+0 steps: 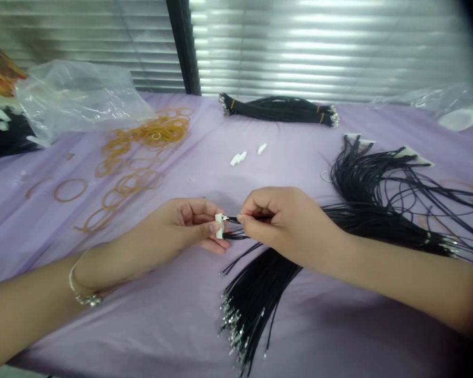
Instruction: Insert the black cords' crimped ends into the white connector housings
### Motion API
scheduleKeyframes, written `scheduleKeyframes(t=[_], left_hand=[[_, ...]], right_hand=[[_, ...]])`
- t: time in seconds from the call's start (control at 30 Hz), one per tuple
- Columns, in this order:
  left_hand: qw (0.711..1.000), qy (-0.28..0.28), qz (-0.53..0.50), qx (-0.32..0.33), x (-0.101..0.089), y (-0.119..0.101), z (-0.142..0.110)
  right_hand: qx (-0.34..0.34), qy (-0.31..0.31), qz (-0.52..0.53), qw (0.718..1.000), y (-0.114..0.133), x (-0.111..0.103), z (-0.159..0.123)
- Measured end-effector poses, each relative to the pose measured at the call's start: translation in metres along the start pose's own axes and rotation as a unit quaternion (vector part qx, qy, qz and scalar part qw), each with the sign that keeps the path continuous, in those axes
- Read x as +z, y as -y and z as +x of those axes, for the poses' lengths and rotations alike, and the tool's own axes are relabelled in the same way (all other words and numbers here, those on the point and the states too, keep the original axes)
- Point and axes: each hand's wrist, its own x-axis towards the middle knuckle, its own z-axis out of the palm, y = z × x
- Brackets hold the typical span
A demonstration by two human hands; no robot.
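Note:
My left hand [181,226] pinches a small white plastic connector housing [219,226] between thumb and fingers. My right hand [284,223] grips a few thin black wires [232,219] close to their metal tips, which reach the housing from the right. A loose bundle of black wires [256,299] with crimped metal ends fans out below my hands. Another black wire bundle [378,223] passes beneath my right wrist and spreads to the right. Some wire ends are hidden by my fingers.
Lilac cloth [205,320] covers the table. Amber rubber bands [142,142] lie on the left, beside a clear plastic bag [74,97]. Two white connector pieces [238,157] sit ahead of my hands. A banded black wire bundle [279,110] lies by the far blinds.

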Motion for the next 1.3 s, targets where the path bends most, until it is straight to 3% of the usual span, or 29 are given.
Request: scheduleKeyframes(t=[0.2, 0.47, 0.77, 1.0, 1.3], left_hand=[[1.000, 0.006, -0.004, 0.007, -0.0006, 0.0034, 0.0015], [1.000, 0.009, -0.005, 0.012, -0.0023, 0.0054, 0.0031], [0.999, 0.023, -0.036, 0.019, -0.0050, 0.0037, 0.0020], [0.997, -0.019, -0.078, 0.013, -0.0021, 0.0047, 0.0019], [0.999, -0.006, -0.037, 0.027, -0.0041, 0.0081, 0.0012]], right_hand=[[0.012, 0.023, 0.000, 1.000, 0.0005, 0.0003, 0.0011], [-0.013, -0.024, -0.018, 0.999, -0.0016, 0.0047, -0.0032], [0.030, 0.001, 0.023, 0.999, -0.0006, -0.0002, -0.0009], [-0.014, -0.007, 0.017, 1.000, -0.0044, 0.0030, -0.0014], [-0.055, -0.016, 0.011, 0.998, -0.0081, 0.0085, -0.0036]])
